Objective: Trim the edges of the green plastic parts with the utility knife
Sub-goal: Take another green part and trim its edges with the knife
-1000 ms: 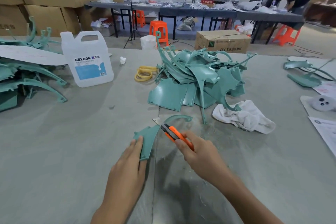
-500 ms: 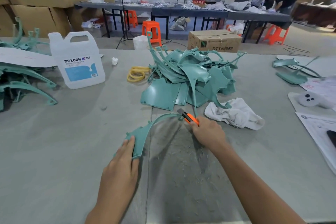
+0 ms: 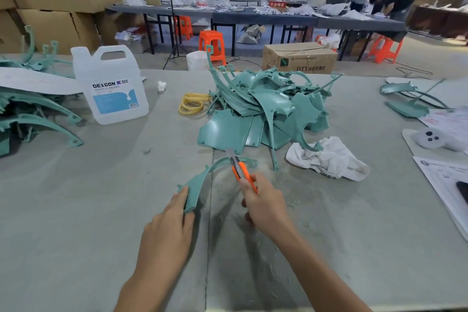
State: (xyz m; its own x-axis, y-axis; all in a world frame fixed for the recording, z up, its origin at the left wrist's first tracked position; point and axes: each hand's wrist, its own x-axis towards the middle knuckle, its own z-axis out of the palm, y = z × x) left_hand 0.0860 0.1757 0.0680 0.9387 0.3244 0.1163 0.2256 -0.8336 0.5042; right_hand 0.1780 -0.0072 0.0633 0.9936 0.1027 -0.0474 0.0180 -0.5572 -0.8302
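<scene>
A curved green plastic part lies on the grey table in front of me. My left hand holds its near, wide end down, fingers along the left edge. My right hand grips the orange utility knife. The blade tip rests against the thin far arc of the part. A heap of green plastic parts sits just beyond.
A white DEXCON jug stands at the left, with more green parts beyond it. Yellow bands lie by the heap, and a white rag lies to the right. Papers and further green parts are at the right edge.
The knife slid out along the part's arc toward its far tip, then came back a little along the arc. My left hand kept holding the near end.
</scene>
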